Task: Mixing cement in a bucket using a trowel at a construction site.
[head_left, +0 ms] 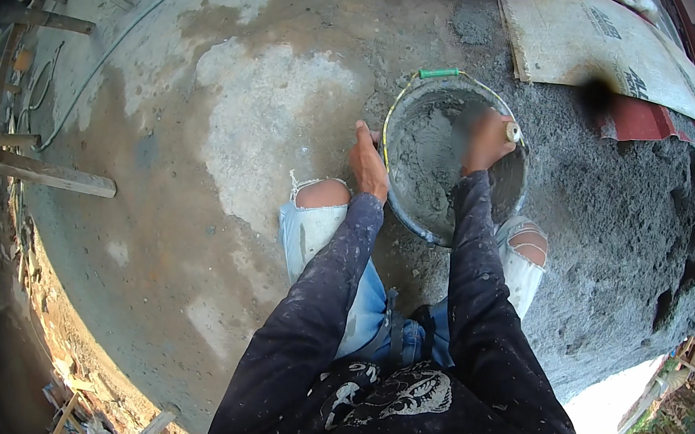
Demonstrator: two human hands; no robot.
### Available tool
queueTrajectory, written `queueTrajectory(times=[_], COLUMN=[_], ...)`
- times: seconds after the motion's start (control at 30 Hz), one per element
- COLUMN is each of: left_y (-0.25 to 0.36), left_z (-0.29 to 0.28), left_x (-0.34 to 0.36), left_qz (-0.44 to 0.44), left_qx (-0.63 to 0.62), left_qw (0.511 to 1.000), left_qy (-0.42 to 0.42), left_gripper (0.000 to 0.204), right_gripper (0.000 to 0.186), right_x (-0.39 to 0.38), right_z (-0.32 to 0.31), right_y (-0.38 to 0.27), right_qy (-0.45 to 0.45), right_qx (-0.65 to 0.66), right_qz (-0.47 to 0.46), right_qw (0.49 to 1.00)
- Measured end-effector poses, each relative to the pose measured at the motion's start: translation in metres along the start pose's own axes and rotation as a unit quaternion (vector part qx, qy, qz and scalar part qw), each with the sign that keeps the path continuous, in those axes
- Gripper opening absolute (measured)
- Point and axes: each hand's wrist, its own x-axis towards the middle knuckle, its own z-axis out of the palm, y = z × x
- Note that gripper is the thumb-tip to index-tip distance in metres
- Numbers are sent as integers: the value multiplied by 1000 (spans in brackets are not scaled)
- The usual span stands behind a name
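Note:
Between my knees stands a round bucket [394, 190] partly filled with wet grey mortar [426, 153]. Its wire handle, with a green grip [439, 74], lies along the far rim. My left hand [369, 163] rests against the bucket's left side, fingers stretched out and pointing away from me. Over the right part of the bucket, my right hand [487, 143] is closed around a trowel [512, 132]. The pale round end of its handle shows at the right; the blade is blurred and mostly hidden by the hand and mortar.
A large heap of grey sand or mix [616, 224] rises at the right. Pale sacking [594, 43] and a red corrugated sheet [650, 122] lie on its far side. Wooden beams [58, 174] jut in from the left, near a green hose [107, 53] on the damp concrete floor [164, 229].

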Motion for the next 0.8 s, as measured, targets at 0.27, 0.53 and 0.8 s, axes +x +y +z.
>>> queueTrajectory(times=[0.27,0.53,0.8], left_y=[-7,-13,-12], left_z=[-5,-6,7], left_x=[8,15,3], left_qz=[1,-16,-19], left_qx=[-4,-8,-47], left_qw=[1000,1000,999], left_qy=[1,0,-5], left_gripper=[72,68,70], right_gripper=[15,24,21], right_x=[-29,5,-15], right_z=[12,-32,-11], right_y=[-12,-138,-14], right_qy=[-361,-350,-184], right_qx=[-107,40,-322], right_qz=[328,254,-26], right_qw=[867,901,928])
